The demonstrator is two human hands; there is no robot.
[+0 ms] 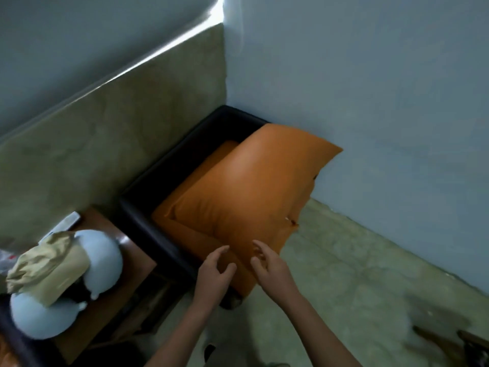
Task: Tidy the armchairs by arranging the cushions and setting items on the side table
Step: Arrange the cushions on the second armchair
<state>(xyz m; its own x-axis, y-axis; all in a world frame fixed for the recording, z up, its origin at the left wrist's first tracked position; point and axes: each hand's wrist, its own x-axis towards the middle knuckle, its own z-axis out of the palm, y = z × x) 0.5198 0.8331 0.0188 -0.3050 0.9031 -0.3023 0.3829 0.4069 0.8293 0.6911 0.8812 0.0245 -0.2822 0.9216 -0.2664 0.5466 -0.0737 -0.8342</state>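
Note:
A large orange cushion [254, 186] lies slanted across the dark armchair [148, 197], over the orange seat pad [185, 234], with one corner sticking out to the right past the chair. My left hand [214, 271] and my right hand [270, 266] hover side by side at the cushion's near edge, fingers loosely spread, holding nothing. The brown wooden side table [111, 303] stands left of the chair. On it rests a pale blue neck pillow [100, 258] with a crumpled beige bag [47, 266] on top.
The armchair sits in a corner between a blue wall [370, 102] and an olive wall panel [105, 144]. Bare tiled floor [344, 274] spreads to the right. A white flat object [66, 223] lies at the table's back. Dark wooden items [455, 343] show at bottom right.

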